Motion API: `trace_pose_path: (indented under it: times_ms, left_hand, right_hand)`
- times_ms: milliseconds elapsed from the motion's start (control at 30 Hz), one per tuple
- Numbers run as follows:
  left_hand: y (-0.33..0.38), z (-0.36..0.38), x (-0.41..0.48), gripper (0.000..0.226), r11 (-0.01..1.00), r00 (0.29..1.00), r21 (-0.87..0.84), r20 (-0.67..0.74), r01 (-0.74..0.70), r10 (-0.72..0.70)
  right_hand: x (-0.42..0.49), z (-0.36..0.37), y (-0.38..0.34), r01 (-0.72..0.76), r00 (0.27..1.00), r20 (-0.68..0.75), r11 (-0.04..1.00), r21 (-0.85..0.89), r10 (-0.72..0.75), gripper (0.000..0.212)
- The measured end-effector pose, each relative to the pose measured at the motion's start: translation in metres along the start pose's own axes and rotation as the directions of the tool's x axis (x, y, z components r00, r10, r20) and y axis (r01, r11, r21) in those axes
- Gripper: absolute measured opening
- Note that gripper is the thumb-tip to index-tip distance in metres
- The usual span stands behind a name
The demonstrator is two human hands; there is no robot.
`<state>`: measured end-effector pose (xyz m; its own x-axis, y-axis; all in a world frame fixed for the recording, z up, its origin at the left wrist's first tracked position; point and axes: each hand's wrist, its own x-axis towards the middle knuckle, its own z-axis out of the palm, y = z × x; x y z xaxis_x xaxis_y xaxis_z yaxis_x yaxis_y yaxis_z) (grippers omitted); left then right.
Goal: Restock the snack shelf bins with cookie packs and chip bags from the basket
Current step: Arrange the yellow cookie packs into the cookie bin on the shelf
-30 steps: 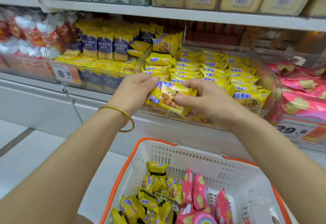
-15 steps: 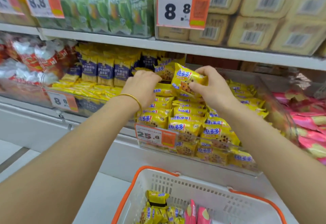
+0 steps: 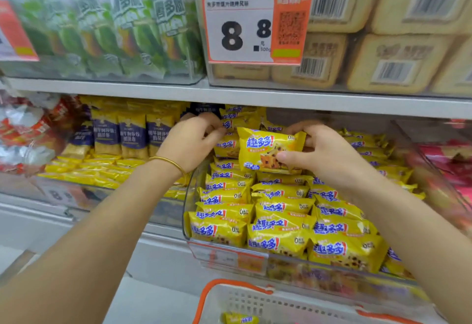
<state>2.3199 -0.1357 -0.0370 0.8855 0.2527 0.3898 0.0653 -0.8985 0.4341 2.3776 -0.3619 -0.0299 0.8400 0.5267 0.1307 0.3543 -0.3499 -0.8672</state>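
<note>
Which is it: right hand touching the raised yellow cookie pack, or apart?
Touching. The head view shows the right hand pinching the cookie pack: thumb pressed on its front, fingers curled over its top right end.

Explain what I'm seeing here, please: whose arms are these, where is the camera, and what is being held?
There is no machine: these are a person's two bare arms, filmed by one wide-angle camera worn on their head, looking forward and down. They face a shop shelf. The right hand grips a yellow cookie pack above a clear bin filled with rows of the same packs. The left hand, wearing a gold bangle, reaches to the packs at the bin's back; whether it grips one is unclear. Below, a white basket with an orange rim holds a loose pack.
</note>
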Motion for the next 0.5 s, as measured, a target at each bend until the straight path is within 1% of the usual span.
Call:
trace_pose_path:
  times_ms: [67,167,200,267,333,367,433,500]
  left_hand:
    - [-0.001,0.003,0.004,0.015,1.0,0.997,-0.011,-0.073,-0.015,0.015]
    - [-0.002,0.007,0.013,0.021,1.0,0.994,-0.012,-0.106,0.003,-0.004]
    - [-0.002,0.008,0.016,0.022,0.999,0.993,-0.039,-0.111,0.021,-0.026]
    - [0.001,0.01,0.02,0.02,0.983,0.986,-0.167,-0.132,0.081,-0.103]
    - [0.001,0.01,0.021,0.019,0.942,0.971,-0.304,-0.142,0.144,-0.194]
    - [0.001,0.01,0.02,0.018,0.925,0.964,-0.343,-0.146,0.163,-0.223]
    - [-0.001,0.007,0.016,0.02,0.908,0.953,-0.379,-0.162,0.178,-0.254]
    - [0.001,0.005,0.009,0.023,0.909,0.948,-0.377,-0.183,0.176,-0.26]
  right_hand:
    - [0.006,0.002,0.0,0.012,1.0,0.002,0.997,-0.076,-0.012,0.037]
    - [0.019,0.013,-0.004,0.033,0.999,0.031,0.99,-0.134,-0.029,0.036]
    - [0.023,0.019,-0.005,0.04,0.999,0.037,0.988,-0.151,-0.035,0.037]
    - [0.03,0.03,-0.007,0.057,0.998,0.018,0.979,-0.194,-0.055,0.038]
    - [0.035,0.04,-0.008,0.072,0.996,-0.04,0.974,-0.217,-0.083,0.038]
    - [0.036,0.044,-0.009,0.079,0.993,-0.068,0.972,-0.22,-0.095,0.039]
    - [0.039,0.051,-0.01,0.09,0.987,-0.104,0.962,-0.257,-0.12,0.043]
    - [0.04,0.057,-0.011,0.078,0.986,-0.117,0.947,-0.313,-0.12,0.05]
